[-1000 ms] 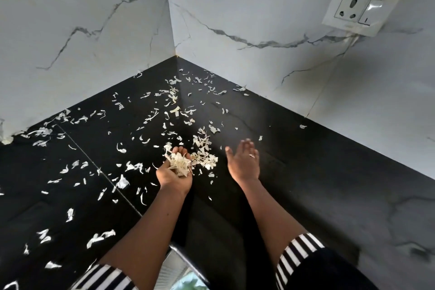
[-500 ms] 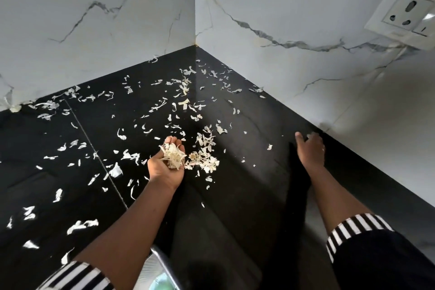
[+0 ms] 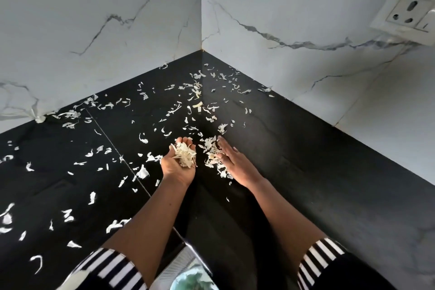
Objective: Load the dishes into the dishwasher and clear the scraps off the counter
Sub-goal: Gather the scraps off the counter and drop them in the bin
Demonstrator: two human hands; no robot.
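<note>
Pale, thin scraps (image 3: 197, 93) lie scattered over the black counter (image 3: 306, 167), from the corner out to the left. My left hand (image 3: 175, 170) is palm up just above the counter, its fingers cupped round a handful of scraps (image 3: 186, 155). My right hand (image 3: 236, 163) lies beside it, palm down with straight fingers on the counter, touching a small heap of scraps (image 3: 210, 151) between the two hands. No dishes or dishwasher are in view.
White marble walls (image 3: 98, 30) meet in a corner behind the counter. A white power socket (image 3: 408, 13) sits on the right wall. At the bottom edge, between my arms, a shiny metal rim (image 3: 190, 258) shows with something pale green inside.
My right hand has come back from the right wall to the heap beside my left hand. My left hand has kept its handful and barely moved.
</note>
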